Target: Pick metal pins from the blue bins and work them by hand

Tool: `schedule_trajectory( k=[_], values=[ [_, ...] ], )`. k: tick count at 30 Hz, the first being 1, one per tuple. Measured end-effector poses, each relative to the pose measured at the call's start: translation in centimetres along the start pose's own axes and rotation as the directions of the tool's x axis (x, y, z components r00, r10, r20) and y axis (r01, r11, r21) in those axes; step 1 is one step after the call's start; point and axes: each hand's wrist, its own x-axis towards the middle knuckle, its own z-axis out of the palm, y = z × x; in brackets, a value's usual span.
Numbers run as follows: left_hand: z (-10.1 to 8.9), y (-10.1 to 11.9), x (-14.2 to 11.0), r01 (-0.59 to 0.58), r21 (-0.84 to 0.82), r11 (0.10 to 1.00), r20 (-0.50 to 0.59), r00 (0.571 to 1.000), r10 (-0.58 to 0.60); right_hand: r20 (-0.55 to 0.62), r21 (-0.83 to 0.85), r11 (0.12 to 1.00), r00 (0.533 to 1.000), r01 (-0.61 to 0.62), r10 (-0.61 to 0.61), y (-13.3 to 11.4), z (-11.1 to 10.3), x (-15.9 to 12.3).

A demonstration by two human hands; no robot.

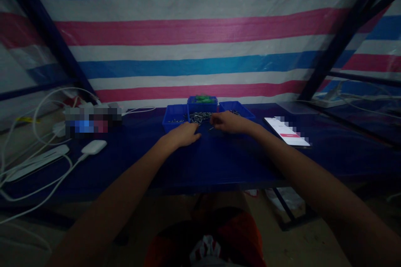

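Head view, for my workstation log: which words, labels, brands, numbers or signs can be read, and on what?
No text can be read with certainty.
Phone screen: small marks and a pink bar, too blurred.
Orange-and-black clothing: white-and-red print, too blurred and dark.
Items at left: pixelated, unreadable.
Blue bins: no lettering visible.

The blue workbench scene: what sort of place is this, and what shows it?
Probably a makeshift workshop for small parts: small metal pieces lie in blue plastic bins on the workbench, with striped plastic sheeting behind it.
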Motion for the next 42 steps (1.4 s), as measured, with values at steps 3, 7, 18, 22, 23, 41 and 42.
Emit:
schedule_trajectory(
  k=[3,7,18,22,23,41,42],
  values=[
    [0.1,0.3,0.0,-0.051,-0.036,0.998,0.017,0.999,0.052,0.085,0.073,0.997,0.996,0.009,-0.015,-0.3,0.1,-0.1],
    [0.0,0.7,-0.1,-0.079,-0.040,0.996,0.012,0.997,0.080,0.166,0.136,0.990,0.985,0.023,-0.046,-0.4,0.5,0.0],
    [-0.2,0.6,-0.4,-0.096,0.019,0.995,0.025,0.995,0.095,0.186,0.021,1.000,0.982,0.021,-0.024,-0.2,0.3,0.0],
    [-0.3,0.7,-0.4,-0.084,0.024,0.996,0.013,0.996,0.084,0.194,-0.021,1.000,0.981,0.023,-0.019,-0.2,0.3,-0.1],
    [-0.3,0.8,-0.4,-0.078,0.023,0.997,0.017,0.997,0.078,0.199,-0.037,0.999,0.980,0.024,-0.016,-0.2,0.2,-0.1],
    [-0.7,1.0,-0.5,-0.074,-0.003,0.997,0.056,0.996,0.074,0.246,-0.122,0.992,0.969,0.014,0.016,-0.9,0.0,-0.4],
    [-0.7,1.0,-0.5,-0.082,-0.005,0.997,0.053,0.995,0.082,0.250,-0.114,0.993,0.968,0.013,0.016,-0.9,0.0,-0.4]
  ],
)
